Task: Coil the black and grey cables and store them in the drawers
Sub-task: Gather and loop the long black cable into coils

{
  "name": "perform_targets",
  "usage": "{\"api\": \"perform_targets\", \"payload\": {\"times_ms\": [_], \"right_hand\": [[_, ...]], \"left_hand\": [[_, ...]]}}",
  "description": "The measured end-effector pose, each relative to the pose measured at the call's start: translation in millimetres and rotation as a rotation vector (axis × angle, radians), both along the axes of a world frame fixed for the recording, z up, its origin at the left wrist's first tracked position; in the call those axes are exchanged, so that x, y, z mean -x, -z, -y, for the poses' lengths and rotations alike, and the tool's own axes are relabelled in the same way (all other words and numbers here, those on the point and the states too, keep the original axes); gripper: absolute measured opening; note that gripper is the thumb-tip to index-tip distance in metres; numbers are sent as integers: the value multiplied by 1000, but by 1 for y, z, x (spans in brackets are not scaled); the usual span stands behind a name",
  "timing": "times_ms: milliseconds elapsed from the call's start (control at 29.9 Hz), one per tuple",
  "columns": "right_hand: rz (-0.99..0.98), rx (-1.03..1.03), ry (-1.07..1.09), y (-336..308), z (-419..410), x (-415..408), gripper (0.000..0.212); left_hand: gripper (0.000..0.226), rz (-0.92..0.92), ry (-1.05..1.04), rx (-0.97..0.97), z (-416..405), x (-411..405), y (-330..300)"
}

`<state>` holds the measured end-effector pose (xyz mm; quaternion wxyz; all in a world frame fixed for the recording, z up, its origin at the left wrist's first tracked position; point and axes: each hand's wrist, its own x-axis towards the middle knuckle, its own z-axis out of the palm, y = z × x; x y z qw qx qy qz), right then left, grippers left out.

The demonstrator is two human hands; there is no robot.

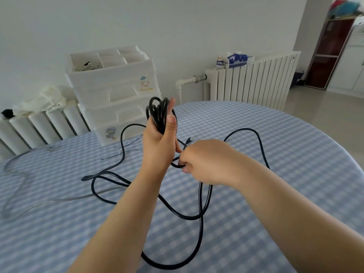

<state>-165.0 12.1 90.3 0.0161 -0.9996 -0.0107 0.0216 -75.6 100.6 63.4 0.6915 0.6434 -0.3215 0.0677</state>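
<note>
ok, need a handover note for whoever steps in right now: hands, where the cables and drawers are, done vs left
Left hand: raised, gripping several finished loops of the black cable.
Right hand: pinching the same cable just below the left hand, feeding the next loop.
Most of the black cable lies loose in big curves across the checked table.
Grey cable: uncoiled on the table at the left, untouched.
Drawer unit: white, at the table's far edge; drawers look closed.
Done: black cable partly coiled.
Left: finish the black coil, coil the grey one, store both in the drawers.
</note>
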Motion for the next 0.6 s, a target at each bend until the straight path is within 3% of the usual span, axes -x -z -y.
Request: {"api": "perform_targets", "payload": {"times_ms": [334,568,601], "right_hand": [[115,-54,-9,-4,13,4,16],[227,-172,-25,-4,17,5,13],[276,-209,-22,-4,18,6,16]], "left_hand": [[51,-13,72,-103,0,-7,5],[15,5,73,-240,5,-4,13],[21,-31,77,-261,6,-4,14]]}}
